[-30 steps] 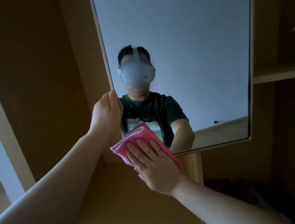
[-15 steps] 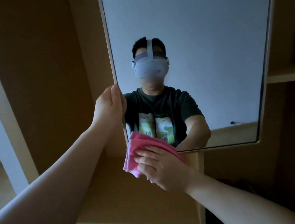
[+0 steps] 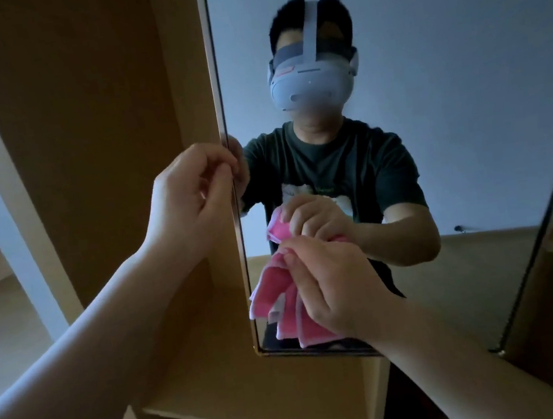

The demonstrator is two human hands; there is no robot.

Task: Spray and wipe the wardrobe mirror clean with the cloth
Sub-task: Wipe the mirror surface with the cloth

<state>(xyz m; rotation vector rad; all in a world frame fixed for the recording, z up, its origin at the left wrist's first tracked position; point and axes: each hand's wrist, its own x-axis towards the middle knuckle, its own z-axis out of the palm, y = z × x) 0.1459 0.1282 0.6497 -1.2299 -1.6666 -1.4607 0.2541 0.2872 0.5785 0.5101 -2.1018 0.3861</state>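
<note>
Head view: your left hand (image 3: 194,198) pinches the mirror (image 3: 460,85) by its left edge, while your right hand (image 3: 339,291) grips the bunched pink cloth (image 3: 278,298) against the glass near the lower left corner. Glass spreads wide above and right of the cloth, and a wooden shelf (image 3: 255,394) sits just below the bottom edge.

Pink cloth (image 3: 278,298) — tan wardrobe (image 3: 86,127).

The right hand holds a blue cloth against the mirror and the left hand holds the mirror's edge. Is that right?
Not quite. The cloth is pink, not blue, as the head view shows. The right hand does hold it against the mirror, and the left hand holds the mirror's edge.
</note>
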